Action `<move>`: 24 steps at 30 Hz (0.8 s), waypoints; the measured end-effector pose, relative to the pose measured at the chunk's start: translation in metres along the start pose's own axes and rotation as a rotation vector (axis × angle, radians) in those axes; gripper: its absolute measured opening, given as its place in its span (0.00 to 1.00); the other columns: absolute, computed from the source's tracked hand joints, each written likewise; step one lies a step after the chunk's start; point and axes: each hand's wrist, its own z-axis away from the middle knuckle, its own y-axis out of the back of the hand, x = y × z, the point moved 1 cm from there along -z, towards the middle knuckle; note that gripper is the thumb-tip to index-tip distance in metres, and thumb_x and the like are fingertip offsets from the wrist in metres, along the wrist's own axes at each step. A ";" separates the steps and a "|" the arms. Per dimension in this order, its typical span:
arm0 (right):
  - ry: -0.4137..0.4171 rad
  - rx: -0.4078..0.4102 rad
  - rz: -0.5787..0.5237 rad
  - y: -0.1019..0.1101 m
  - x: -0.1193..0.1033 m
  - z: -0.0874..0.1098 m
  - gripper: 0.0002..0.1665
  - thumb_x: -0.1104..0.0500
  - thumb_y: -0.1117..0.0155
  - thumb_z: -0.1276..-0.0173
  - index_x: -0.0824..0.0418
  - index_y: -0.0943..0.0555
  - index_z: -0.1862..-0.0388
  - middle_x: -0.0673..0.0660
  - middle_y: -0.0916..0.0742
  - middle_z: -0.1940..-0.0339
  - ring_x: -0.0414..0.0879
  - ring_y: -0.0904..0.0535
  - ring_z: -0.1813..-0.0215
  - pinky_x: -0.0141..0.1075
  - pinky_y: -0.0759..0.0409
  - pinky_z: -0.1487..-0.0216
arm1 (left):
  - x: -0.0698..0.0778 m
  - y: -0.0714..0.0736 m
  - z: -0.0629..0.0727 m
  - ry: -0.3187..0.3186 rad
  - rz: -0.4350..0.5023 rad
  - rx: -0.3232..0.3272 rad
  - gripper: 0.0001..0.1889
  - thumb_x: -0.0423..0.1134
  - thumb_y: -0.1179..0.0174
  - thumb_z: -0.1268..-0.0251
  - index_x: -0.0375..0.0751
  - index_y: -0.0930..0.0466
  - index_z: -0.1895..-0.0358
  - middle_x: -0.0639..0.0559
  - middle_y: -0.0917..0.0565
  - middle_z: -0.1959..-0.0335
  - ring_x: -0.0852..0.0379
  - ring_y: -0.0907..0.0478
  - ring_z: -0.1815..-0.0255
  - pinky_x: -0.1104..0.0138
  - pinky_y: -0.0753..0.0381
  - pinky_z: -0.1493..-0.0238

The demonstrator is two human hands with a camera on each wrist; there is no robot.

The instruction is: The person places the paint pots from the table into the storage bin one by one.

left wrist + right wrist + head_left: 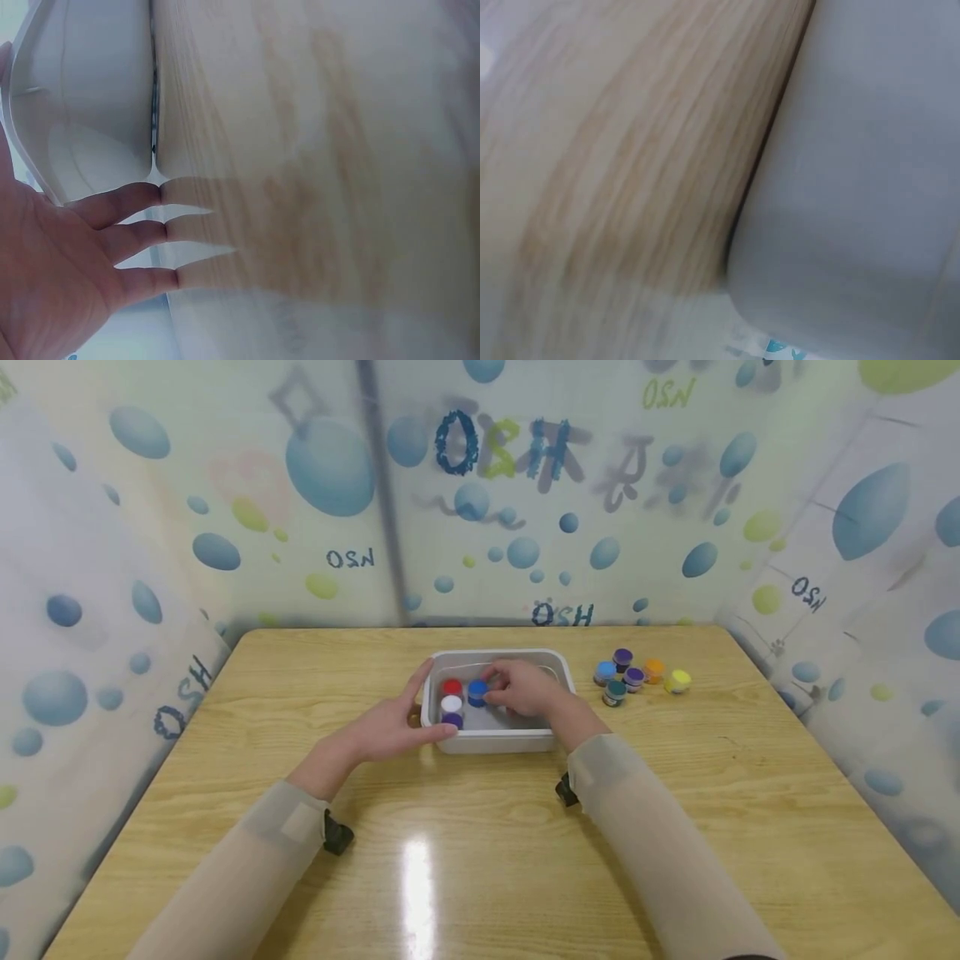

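Note:
A white plastic box (pixel 498 742) stands on the table, and my right hand (pixel 525 687) reaches into it. Thumb and fingertips of that hand pinch a small blue-lidded paint pot (pixel 476 693). Left of this pot, a red-lidded pot (pixel 452 687), a white-lidded pot (pixel 451 704) and a purple-lidded pot (pixel 452 721) form a row inside the box. My left hand (pixel 386 727) rests against the box's left end, thumb over the near rim. Its fingers look straight and spread beside the box wall (pixel 97 97) in the left wrist view. The right wrist view shows the box's outer wall (pixel 855 187), no hand.
Right of the box, several pots sit in a loose group on the wooden table (pixel 495 860), among them a light blue pot (pixel 604 673), a dark green pot (pixel 614 693), an orange pot (pixel 654 671) and a yellow pot (pixel 678 682). A patterned wall (pixel 480 585) rises behind the table.

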 end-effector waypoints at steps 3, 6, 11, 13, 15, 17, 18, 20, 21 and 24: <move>0.011 -0.003 -0.010 0.000 0.000 0.000 0.22 0.56 0.30 0.18 0.51 0.19 0.28 0.54 0.09 0.47 0.48 0.14 0.63 0.37 0.15 0.58 | 0.000 0.000 0.000 0.003 -0.003 -0.003 0.64 0.80 0.39 0.33 0.73 0.79 0.10 0.33 0.25 0.20 0.35 0.20 0.25 0.38 0.22 0.26; 0.018 -0.006 -0.018 0.000 -0.001 0.000 0.23 0.57 0.31 0.18 0.51 0.19 0.28 0.55 0.09 0.44 0.48 0.13 0.63 0.37 0.15 0.57 | 0.000 0.000 0.000 0.009 0.000 -0.003 0.64 0.81 0.39 0.34 0.74 0.79 0.11 0.33 0.26 0.19 0.36 0.20 0.26 0.39 0.21 0.26; 0.013 -0.005 -0.018 -0.001 -0.002 0.001 0.23 0.56 0.31 0.17 0.50 0.19 0.27 0.55 0.10 0.42 0.49 0.13 0.63 0.38 0.15 0.57 | 0.001 0.000 0.002 0.020 0.009 -0.006 0.64 0.81 0.38 0.34 0.75 0.79 0.11 0.33 0.27 0.18 0.34 0.21 0.24 0.38 0.22 0.25; 0.014 -0.005 -0.019 -0.001 -0.003 0.002 0.23 0.56 0.31 0.18 0.50 0.19 0.27 0.54 0.10 0.42 0.49 0.14 0.63 0.38 0.15 0.57 | 0.001 0.000 0.003 0.018 0.009 -0.011 0.65 0.81 0.39 0.34 0.74 0.80 0.11 0.32 0.27 0.18 0.33 0.22 0.23 0.37 0.23 0.24; 0.021 -0.002 -0.020 -0.002 -0.003 0.002 0.23 0.56 0.31 0.18 0.50 0.19 0.27 0.54 0.10 0.43 0.49 0.14 0.63 0.38 0.15 0.57 | 0.001 0.000 0.004 0.025 0.010 -0.012 0.65 0.81 0.39 0.34 0.74 0.80 0.11 0.32 0.27 0.18 0.32 0.23 0.22 0.36 0.24 0.24; 0.030 0.010 -0.030 -0.001 -0.004 0.003 0.22 0.55 0.31 0.18 0.50 0.18 0.28 0.54 0.10 0.45 0.50 0.13 0.63 0.38 0.15 0.57 | 0.001 0.001 0.004 0.027 0.014 -0.007 0.65 0.81 0.39 0.34 0.74 0.79 0.11 0.33 0.27 0.19 0.33 0.23 0.23 0.36 0.24 0.24; 0.035 0.017 -0.034 -0.001 -0.004 0.003 0.21 0.55 0.31 0.18 0.49 0.18 0.29 0.54 0.10 0.46 0.50 0.13 0.62 0.39 0.14 0.57 | 0.001 0.001 0.004 0.026 0.014 -0.005 0.65 0.81 0.39 0.34 0.74 0.79 0.11 0.33 0.26 0.19 0.33 0.23 0.23 0.36 0.24 0.24; 0.047 0.040 -0.040 0.000 -0.004 0.003 0.20 0.54 0.31 0.19 0.49 0.17 0.32 0.53 0.10 0.49 0.50 0.13 0.60 0.40 0.14 0.57 | 0.002 0.001 0.004 0.021 0.019 0.000 0.65 0.81 0.38 0.34 0.74 0.78 0.11 0.33 0.26 0.19 0.34 0.22 0.23 0.37 0.23 0.24; 0.054 0.055 -0.043 0.001 -0.004 0.003 0.19 0.53 0.30 0.19 0.49 0.16 0.33 0.53 0.10 0.50 0.50 0.12 0.59 0.40 0.14 0.57 | 0.002 0.001 0.004 0.017 0.021 0.002 0.64 0.81 0.38 0.34 0.74 0.78 0.10 0.33 0.25 0.19 0.34 0.22 0.23 0.37 0.23 0.24; 0.083 0.101 -0.060 0.005 -0.005 0.005 0.19 0.52 0.30 0.19 0.49 0.15 0.33 0.53 0.10 0.51 0.50 0.12 0.58 0.40 0.14 0.56 | 0.003 0.001 0.004 0.005 0.028 0.000 0.64 0.81 0.38 0.34 0.74 0.78 0.10 0.33 0.25 0.19 0.35 0.21 0.23 0.38 0.23 0.24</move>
